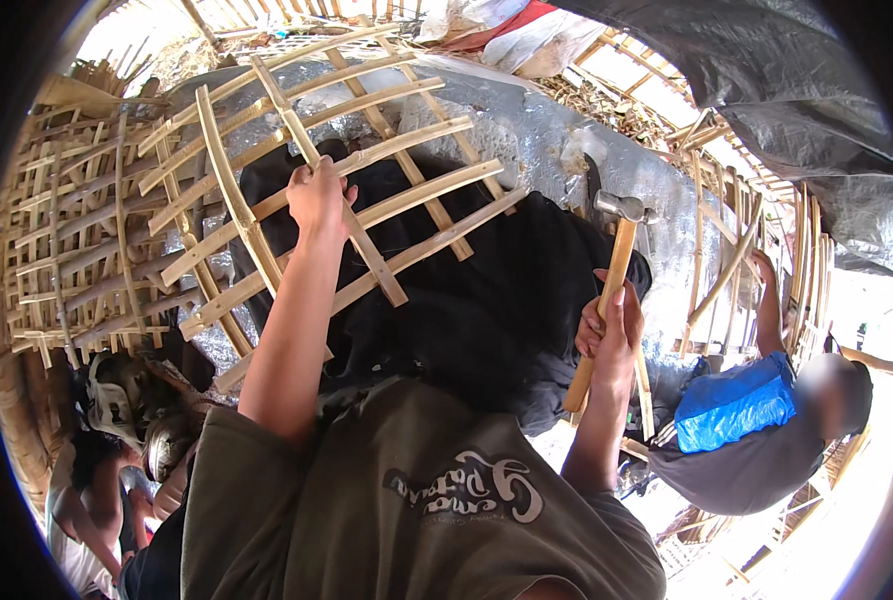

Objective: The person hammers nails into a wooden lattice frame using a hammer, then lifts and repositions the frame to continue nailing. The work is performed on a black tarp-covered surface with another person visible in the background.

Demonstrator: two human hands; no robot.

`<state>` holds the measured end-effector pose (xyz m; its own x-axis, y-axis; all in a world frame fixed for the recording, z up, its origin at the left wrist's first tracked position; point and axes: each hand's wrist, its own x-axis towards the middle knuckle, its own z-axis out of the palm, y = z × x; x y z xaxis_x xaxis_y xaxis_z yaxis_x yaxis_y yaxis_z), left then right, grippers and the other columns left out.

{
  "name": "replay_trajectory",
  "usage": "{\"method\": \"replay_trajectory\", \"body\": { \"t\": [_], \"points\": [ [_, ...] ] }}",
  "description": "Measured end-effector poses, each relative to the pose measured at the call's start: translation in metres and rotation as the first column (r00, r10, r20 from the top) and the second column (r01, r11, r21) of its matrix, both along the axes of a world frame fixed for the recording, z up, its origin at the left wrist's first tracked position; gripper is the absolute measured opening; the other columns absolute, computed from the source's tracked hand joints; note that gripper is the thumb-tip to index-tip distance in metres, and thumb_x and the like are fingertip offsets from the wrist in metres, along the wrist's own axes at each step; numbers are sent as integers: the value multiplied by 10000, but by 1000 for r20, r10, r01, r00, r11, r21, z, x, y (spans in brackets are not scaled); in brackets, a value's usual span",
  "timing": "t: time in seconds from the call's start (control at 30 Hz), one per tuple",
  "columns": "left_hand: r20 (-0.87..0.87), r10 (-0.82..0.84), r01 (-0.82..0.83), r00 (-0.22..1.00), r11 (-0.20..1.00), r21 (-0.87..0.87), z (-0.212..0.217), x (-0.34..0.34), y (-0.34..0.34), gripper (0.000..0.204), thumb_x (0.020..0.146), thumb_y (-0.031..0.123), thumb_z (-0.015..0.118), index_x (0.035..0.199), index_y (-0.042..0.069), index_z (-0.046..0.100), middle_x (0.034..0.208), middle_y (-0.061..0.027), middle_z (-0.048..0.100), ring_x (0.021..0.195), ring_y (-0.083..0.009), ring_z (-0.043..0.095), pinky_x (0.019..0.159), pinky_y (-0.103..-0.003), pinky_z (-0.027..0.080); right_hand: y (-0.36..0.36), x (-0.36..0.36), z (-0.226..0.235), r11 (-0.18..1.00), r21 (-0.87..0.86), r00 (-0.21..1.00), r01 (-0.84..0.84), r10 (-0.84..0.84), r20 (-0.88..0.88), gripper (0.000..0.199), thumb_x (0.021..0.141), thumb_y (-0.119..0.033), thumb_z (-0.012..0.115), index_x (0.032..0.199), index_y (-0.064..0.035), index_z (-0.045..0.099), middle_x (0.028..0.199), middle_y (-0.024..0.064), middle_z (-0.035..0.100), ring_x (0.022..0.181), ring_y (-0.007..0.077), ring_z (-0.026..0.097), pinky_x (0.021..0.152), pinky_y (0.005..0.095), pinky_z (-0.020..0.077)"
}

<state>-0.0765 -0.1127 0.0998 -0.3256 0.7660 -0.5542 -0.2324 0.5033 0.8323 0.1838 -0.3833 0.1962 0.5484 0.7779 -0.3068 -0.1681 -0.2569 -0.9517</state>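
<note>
My left hand (319, 200) is closed around a crossing of the bamboo lattice (397, 212), a panel of pale split slats laid across one another. It is held up in front of me at the left and middle. In my right hand (612, 330) is a hammer (619, 262), gripped by its wooden handle with the metal head up. The hammer is apart from the lattice. A narrow pale strip (645, 395) shows just below my right hand; whether I hold it too, I cannot tell.
Black cloth (457, 300) lies behind the lattice, over a grey plastic-like surface (657, 210). A bamboo lattice wall (77, 230) stands at the left. A person with a blue bundle (737, 400) is at the right, one arm raised. Other people (97, 500) are at the lower left. Dark sheeting (797, 90) hangs at the upper right.
</note>
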Motion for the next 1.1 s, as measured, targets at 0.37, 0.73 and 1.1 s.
{"method": "replay_trajectory", "body": {
  "t": [0.37,0.73,1.1],
  "points": [
    [-75,-264,266,961,964,8,5,-1,-1,816,949,194,691,1574,43,189,1037,-145,582,847,-222,675,746,-395,617,2,-7,-2,1000,-12,1000,5,-4,21,582,1039,-527,507,1316,-16,497,643,-37,367,454,14,346,405,188,306],
    [-407,-551,554,728,823,-124,21,-32,6,839,958,326,683,1571,-5,216,1112,-225,630,925,-276,702,817,-431,602,2,-6,-2,1000,8,997,26,-25,-68,568,1050,-506,497,1318,-6,511,644,-34,364,445,15,335,399,192,294],
    [-810,-551,695,202,663,-278,82,-26,9,666,953,564,566,1376,51,588,1257,-261,661,1227,-391,620,1044,-470,482,3,-13,-4,1000,-13,1000,27,-27,-17,591,1052,-520,480,1312,10,513,641,-32,370,439,14,342,401,191,309]
  ]
}}
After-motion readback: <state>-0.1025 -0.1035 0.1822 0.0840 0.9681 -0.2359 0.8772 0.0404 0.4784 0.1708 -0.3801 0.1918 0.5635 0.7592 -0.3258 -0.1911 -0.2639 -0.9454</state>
